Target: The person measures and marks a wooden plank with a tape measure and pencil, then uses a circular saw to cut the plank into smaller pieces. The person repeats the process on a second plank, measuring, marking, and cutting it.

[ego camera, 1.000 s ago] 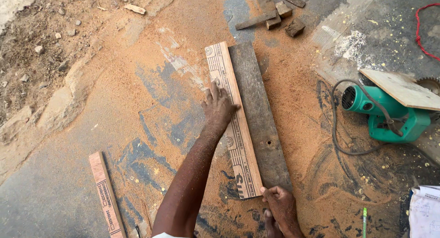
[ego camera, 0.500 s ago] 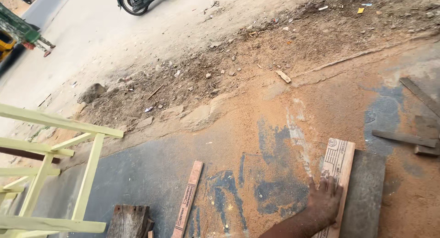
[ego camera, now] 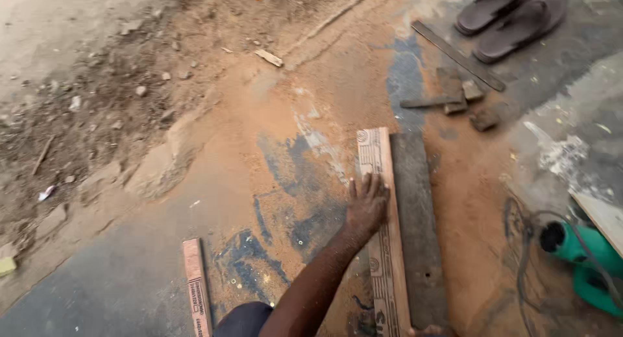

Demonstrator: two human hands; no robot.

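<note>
Plainly, with only the left hand flat, fingers spread, on the printed plank and the right hand barely visible, grip untellable, the plank could have skidded on sawdust.

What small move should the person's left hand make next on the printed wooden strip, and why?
Probably keep the left hand pressing the printed wooden strip flat and snug against the dark plank; the palm lies spread on it and the two lie side by side in sawdust.

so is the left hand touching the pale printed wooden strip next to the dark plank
Touching. The head view shows the left hand lying flat, palm down, on the pale printed wooden strip, fingers spread across it, no gap visible.
</note>
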